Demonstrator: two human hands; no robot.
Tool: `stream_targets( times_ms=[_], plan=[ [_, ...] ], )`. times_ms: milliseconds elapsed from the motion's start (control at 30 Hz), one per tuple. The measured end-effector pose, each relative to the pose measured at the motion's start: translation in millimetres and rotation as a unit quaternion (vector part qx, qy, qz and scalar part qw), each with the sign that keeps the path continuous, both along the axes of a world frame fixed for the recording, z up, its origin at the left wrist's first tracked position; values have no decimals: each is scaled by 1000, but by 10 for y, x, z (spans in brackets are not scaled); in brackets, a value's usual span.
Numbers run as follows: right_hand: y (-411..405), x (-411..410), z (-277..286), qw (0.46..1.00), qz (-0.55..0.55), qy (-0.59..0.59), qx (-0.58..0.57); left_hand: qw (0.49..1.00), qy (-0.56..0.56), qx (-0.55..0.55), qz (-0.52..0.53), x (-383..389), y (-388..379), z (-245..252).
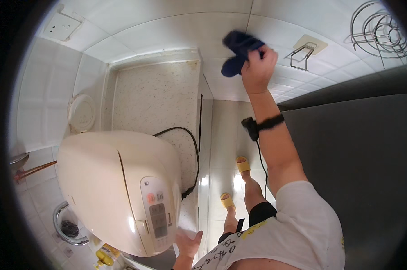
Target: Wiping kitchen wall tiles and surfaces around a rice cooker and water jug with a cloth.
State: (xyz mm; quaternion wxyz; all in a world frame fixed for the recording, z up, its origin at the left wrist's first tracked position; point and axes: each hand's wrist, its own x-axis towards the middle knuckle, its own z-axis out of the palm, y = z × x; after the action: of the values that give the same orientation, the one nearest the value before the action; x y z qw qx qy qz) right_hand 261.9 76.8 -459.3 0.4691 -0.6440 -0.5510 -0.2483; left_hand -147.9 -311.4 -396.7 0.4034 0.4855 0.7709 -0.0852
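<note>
My right hand (260, 67) grips a folded dark blue cloth (239, 50), its edges slightly blurred. The cloth is up at the white tiled wall (176, 32); whether it presses on the tiles is hard to tell. Low in the picture, my left hand (187, 244) is beside the front of a cream rice cooker (98, 182). Its thumb sticks out, while the cooker hides most of the fingers, so what they touch does not show. The cooker has its lid down, and its button panel (158, 209) faces right.
A black power cord (195, 145) loops over the speckled countertop (156, 94). On the wall are a socket (62, 26), a metal hook (300, 57) and a wire rack (379, 32). Left are a faucet (58, 216) and a yellow bottle (106, 255). A grey panel (355, 152) stands right.
</note>
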Motion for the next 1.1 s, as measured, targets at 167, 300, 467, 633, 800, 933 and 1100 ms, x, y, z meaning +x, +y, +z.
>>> stream_targets(
  times_ms=[167,300,467,633,800,933,1100],
  plan=[
    [-153,115,-887,985,17,40,-165,983,90,122,-107,222,149,146],
    [-143,-36,-346,994,-24,86,-59,986,75,111,-100,146,114,158],
    [-30,107,244,997,-8,73,36,999,22,39,-19,-9,1,25],
    [-189,82,-242,988,2,139,-73,996,48,55,-58,-50,-63,-69],
    [-131,133,373,993,7,109,45,992,68,64,-84,-59,-91,-33],
    [-236,147,-180,990,3,103,-101,988,73,87,-109,-77,-89,-58],
    [-242,180,108,995,22,92,20,989,67,87,-103,-43,-29,-28]
  ],
)
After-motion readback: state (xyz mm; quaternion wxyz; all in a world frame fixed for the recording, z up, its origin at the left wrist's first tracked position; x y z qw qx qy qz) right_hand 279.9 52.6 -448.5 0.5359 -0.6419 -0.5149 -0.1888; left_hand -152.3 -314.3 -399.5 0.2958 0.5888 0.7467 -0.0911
